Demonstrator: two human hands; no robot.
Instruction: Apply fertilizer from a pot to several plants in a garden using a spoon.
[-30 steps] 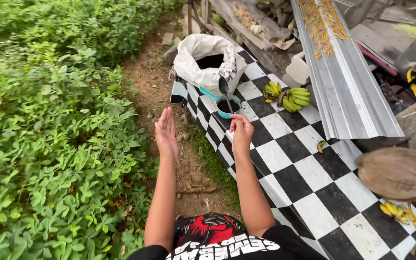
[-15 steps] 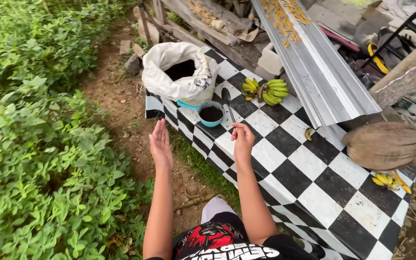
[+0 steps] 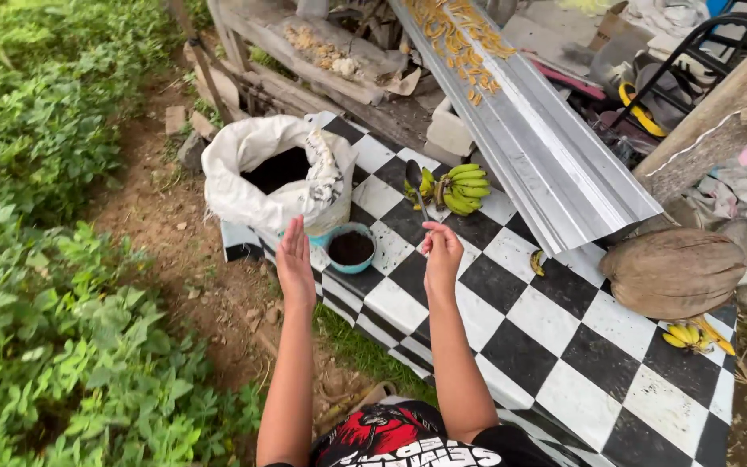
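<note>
An outdoor scene seen from above, over a person's outstretched arms. A low platform covered in a black-and-white checkered sheet [image 3: 512, 346] runs diagonally across bare dirt, with thick green leafy plants [image 3: 36, 259] on the left. Beyond the platform lie weathered wooden planks and a long strip of ribbed metal sheeting [image 3: 538, 147] with yellow pieces scattered along its top end.

At the far corner of the platform sits a white sack [image 3: 277, 177], its mouth rolled open, filled with dark soil. Just beside it, touching its base, stands a small turquoise bowl [image 3: 350, 249] also holding dark soil. A bunch of green bananas [image 3: 462, 188] lies nearby, and a brown coconut husk [image 3: 674, 272] rests at the right edge next to small yellow bananas [image 3: 693, 335].

The left hand [image 3: 294, 259] is raised, flat, fingers straight and together, holding nothing, just left of the bowl. The right hand [image 3: 441, 252] pinches the handle of a metal spoon [image 3: 417, 186], whose bowl points away toward the bananas, above the sheet to the right of the turquoise bowl.
</note>
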